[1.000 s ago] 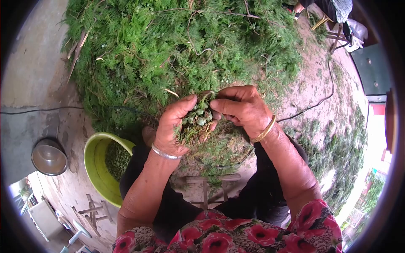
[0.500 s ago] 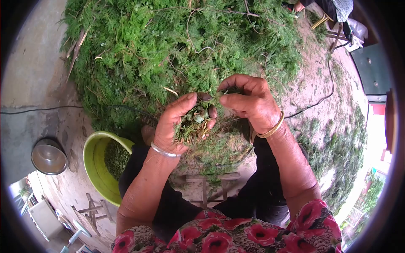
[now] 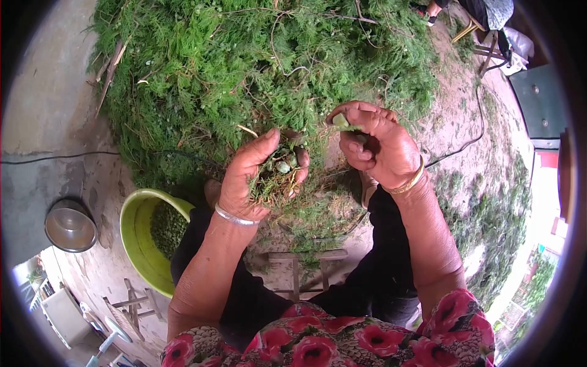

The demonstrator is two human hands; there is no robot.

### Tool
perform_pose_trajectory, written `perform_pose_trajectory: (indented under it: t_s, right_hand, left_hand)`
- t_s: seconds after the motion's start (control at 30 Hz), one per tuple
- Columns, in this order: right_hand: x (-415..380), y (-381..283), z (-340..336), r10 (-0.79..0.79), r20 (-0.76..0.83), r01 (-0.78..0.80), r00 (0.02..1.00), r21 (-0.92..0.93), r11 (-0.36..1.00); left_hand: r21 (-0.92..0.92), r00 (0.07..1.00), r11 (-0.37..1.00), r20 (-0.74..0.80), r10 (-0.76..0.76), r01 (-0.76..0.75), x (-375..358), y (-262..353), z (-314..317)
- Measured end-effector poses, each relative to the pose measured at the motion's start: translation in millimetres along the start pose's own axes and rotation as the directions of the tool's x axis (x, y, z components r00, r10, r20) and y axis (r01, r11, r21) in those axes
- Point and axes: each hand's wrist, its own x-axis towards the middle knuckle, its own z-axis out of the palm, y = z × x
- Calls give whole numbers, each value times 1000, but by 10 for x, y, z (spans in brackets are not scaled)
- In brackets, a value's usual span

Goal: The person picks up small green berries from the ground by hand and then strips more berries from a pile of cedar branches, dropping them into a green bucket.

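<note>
My left hand is curled palm up around a clump of green cones and dry sprigs. To its right, my right hand is raised, its fingers bent around a small pale green piece near the fingertips. A gap separates the two hands. Beyond them spreads a large heap of green conifer branches. The yellow-green bucket, with many small green cones inside, stands beside my left leg.
A metal bowl and a small wooden stool are at the left. A black cable crosses the floor. Another person is at the upper right. A wooden stool lies between my legs.
My right hand has moved right, away from my left hand, and turned so the green piece shows. My left hand has shifted slightly left. The other person's foot now shows where a hand was visible.
</note>
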Motion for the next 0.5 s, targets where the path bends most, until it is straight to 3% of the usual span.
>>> perform_pose_trajectory:
  t_s: [0.1,0.17,0.23,0.27,0.37,0.4,0.47,0.5]
  right_hand:
    - [-13,-51,133,63,-89,-60,994,34,998]
    - [-11,-37,176,92,-150,-85,984,52,995]
    - [-1,42,145,-33,-19,30,999,-129,991]
    - [-8,55,161,-34,-20,31,999,-129,991]
    - [13,88,214,-190,-80,139,978,-423,895]
    - [13,92,234,-190,-82,139,978,-423,895]
    - [7,92,266,-243,90,258,966,-440,860]
    - [7,98,258,-168,115,203,979,-539,817]
  left_hand:
    - [30,999,999,-51,12,-10,-6,2,28]
    - [50,1000,999,-8,1,-1,-13,34,97]
    - [76,1000,997,-11,15,-14,0,9,111]
    - [102,999,994,-13,29,-28,5,-3,117]
    - [149,999,988,21,47,-49,-2,-49,95]
    - [148,999,988,22,45,-48,6,-64,81]
    - [167,1000,986,28,5,-10,17,-90,56]
    - [162,999,986,17,-31,27,-5,-86,80]
